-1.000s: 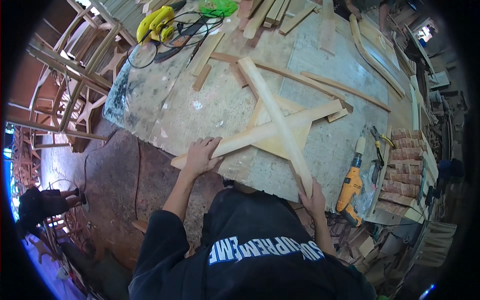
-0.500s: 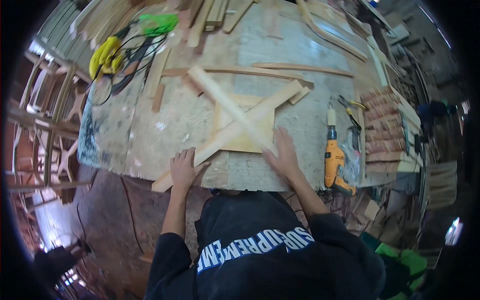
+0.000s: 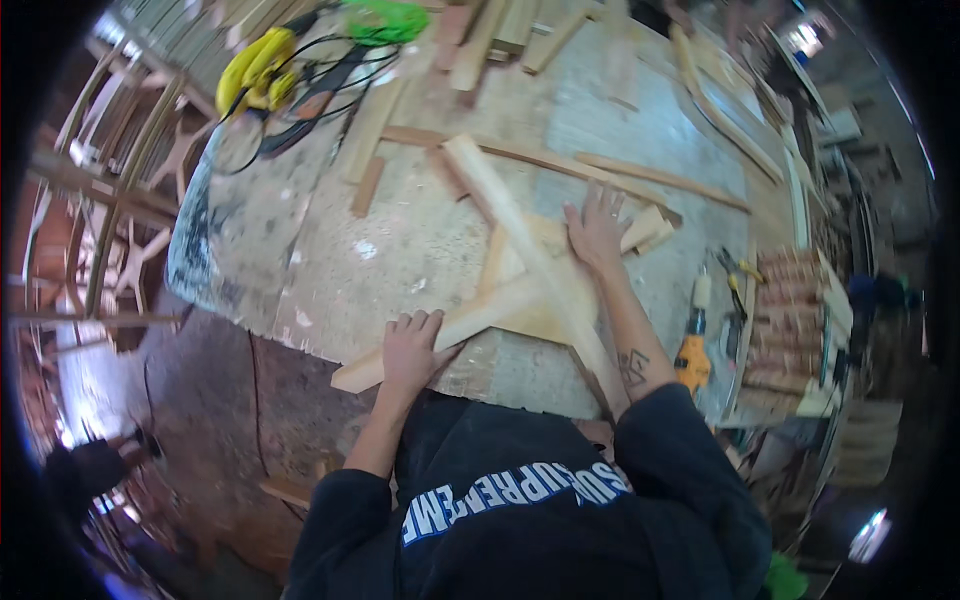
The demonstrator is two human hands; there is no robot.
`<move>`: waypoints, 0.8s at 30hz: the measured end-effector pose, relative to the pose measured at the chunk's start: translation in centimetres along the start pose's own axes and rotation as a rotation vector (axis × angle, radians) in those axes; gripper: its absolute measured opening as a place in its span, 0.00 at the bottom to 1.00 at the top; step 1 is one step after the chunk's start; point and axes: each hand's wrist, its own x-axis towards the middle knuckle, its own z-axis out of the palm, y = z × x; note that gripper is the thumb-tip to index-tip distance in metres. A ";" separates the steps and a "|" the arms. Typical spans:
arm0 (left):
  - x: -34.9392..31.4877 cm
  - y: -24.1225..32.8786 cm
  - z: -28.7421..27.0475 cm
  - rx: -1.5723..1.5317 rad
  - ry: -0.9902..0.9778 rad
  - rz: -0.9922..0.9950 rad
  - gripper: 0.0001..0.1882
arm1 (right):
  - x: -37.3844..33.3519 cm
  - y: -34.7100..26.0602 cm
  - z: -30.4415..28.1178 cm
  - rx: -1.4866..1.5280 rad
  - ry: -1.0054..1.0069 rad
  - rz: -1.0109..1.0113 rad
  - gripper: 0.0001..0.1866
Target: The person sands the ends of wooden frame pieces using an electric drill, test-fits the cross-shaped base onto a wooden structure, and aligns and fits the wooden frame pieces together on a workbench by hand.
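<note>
Two pale wooden strips cross in an X on the workbench, over a thin square wooden board (image 3: 545,322). My left hand (image 3: 412,352) is closed over the lower wooden strip (image 3: 500,300), close to its near left end, which juts past the bench edge. At that strip's far right end, my right hand (image 3: 600,230) lies against it with fingers stretched out. The upper wooden strip (image 3: 535,255) runs from the far left toward me, its near end beside my right forearm. A short wood block (image 3: 652,237) lies by the lower strip's far end.
An orange cordless drill (image 3: 692,362) and yellow-handled pliers (image 3: 738,275) lie to the right, beside stacked wood pieces (image 3: 785,330). Long thin slats (image 3: 520,155) lie beyond the X. A yellow power tool (image 3: 255,75) with black cord sits far left near a green bag (image 3: 385,20).
My right hand has moved from the upper strip's near end to the lower strip's far right end. My left hand stays near the lower strip's near end. The view has shifted.
</note>
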 end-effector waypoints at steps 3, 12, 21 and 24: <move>-0.8 -0.6 0.0 -0.020 -0.018 -0.031 0.29 | 2.3 -9.1 -3.1 0.115 0.259 -0.375 0.38; -0.4 -0.5 -0.3 -0.082 -0.052 0.022 0.30 | 7.5 -17.7 6.2 -0.087 0.031 -0.514 0.30; -0.4 -1.0 -0.4 -0.102 -0.034 -0.004 0.30 | 8.4 -17.8 6.3 0.232 -0.152 -0.573 0.21; 0.2 -1.3 -0.2 -0.176 -0.034 -0.016 0.27 | 9.5 -18.1 5.9 0.206 -0.135 -0.634 0.22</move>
